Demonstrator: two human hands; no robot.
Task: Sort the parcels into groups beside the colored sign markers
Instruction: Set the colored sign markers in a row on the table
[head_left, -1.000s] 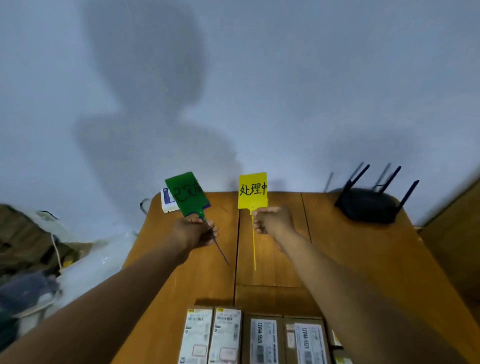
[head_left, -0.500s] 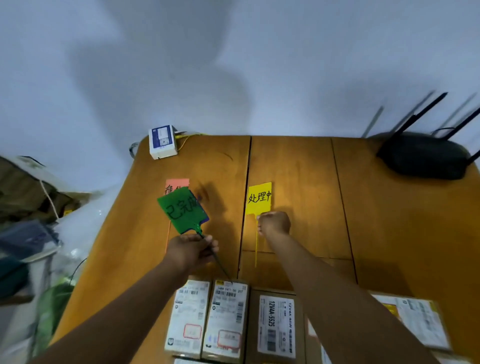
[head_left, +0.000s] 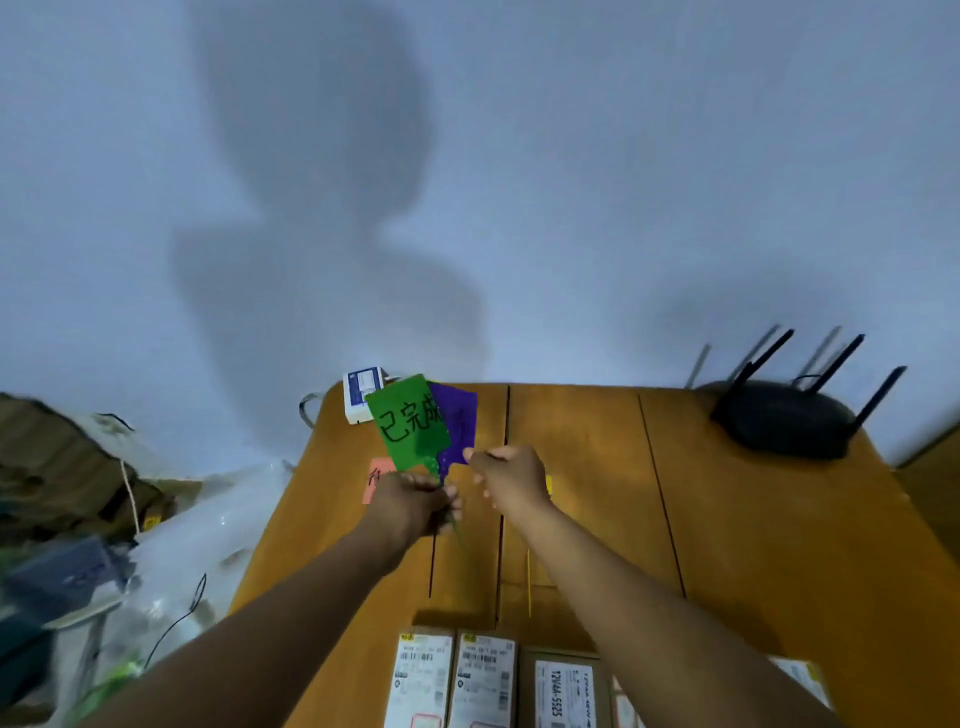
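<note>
Left hand (head_left: 415, 501) gripping green sign (head_left: 410, 422), right hand (head_left: 511, 475) pinching purple sign (head_left: 460, 423)

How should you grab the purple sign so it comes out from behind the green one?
Pinch the purple sign on its bare right edge, coming from the right. The green sign overlaps its left side and the left hand covers the stems, so only that edge looks free.

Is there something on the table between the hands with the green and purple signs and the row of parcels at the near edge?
Nothing visible blocks that stretch. Between the left hand, which holds the green sign, and the parcels lies bare wooden table; only the thin yellow stick lies flat there.
</note>
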